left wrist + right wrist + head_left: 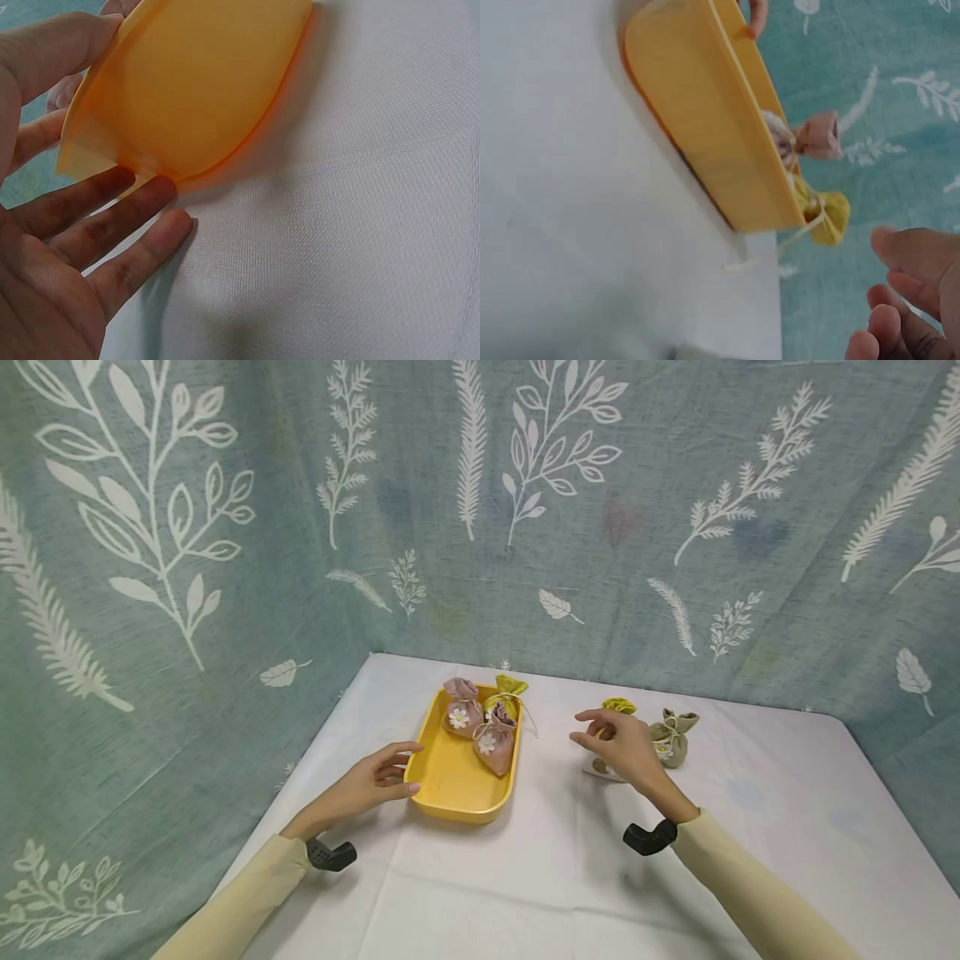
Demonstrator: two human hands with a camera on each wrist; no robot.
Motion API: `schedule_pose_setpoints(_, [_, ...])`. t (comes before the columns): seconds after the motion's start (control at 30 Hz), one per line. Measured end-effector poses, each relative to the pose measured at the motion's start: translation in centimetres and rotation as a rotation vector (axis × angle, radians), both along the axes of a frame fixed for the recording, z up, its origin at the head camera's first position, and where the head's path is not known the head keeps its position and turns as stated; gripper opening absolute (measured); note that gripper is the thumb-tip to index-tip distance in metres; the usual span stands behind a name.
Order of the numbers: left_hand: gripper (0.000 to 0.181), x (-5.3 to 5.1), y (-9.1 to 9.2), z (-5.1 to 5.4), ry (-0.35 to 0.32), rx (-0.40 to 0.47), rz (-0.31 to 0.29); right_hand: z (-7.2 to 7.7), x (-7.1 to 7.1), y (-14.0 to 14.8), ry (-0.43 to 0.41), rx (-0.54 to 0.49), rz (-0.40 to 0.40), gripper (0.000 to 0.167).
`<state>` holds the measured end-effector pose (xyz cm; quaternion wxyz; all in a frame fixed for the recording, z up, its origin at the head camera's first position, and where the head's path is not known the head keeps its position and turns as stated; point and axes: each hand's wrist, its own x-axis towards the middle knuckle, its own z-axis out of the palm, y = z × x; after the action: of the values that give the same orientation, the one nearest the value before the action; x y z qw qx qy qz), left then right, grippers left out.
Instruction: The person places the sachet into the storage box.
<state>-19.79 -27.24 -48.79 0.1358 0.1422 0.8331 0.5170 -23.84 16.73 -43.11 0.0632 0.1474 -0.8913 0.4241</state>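
Observation:
My left hand (pixel 375 781) holds the near-left corner of a yellow tray (pixel 450 777), with thumb and index finger at the rim. In the left wrist view the other fingers (pixel 142 214) lie along its lower wall. Inside the tray are a pink drawstring pouch (pixel 467 706), a darker pink pouch (pixel 497 758) and a yellow-green pouch (pixel 512 683). To the right, my right hand (pixel 626 747) hovers with loosely bent fingers and nothing between them. It partly hides another yellow-green pouch (pixel 618 703). Beside that stands an olive pouch (pixel 677 737).
A white cloth covers the table (pixel 525 893). Leaf-patterned green curtain (pixel 465 568) hangs along the back and left. Below my right hand a white piece with brown marks (pixel 602 768) shows; its kind cannot be made out. The tray pouch's tie cord (pixel 739 265) hangs over the rim.

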Motion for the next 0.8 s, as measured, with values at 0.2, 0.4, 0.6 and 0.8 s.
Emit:
schedule_pose_setpoints(0.2, [0.072, 0.1, 0.0, 0.1, -0.002, -0.004, 0.01, -0.2, 0.8, 2.5, 0.035, -0.016, -0.016, 0.037])
schedule_pose_setpoints(0.4, [0.072, 0.1, -0.1, 0.0, -0.001, 0.011, 0.004, -1.0, 1.1, 4.8, -0.106, -0.085, -0.046, 0.056])
schedule_pose_setpoints(0.6, [0.072, 0.0, 0.0, -0.1, -0.011, 0.001, 0.013, -1.9, 1.2, 6.4, -0.193, -0.113, -0.099, 0.069])
schedule_pose_setpoints(0.8, [0.072, -0.1, 0.0, -0.1, -0.013, -0.004, 0.024, -2.6, 1.1, 7.4, -0.222, -0.083, -0.135, 0.071])
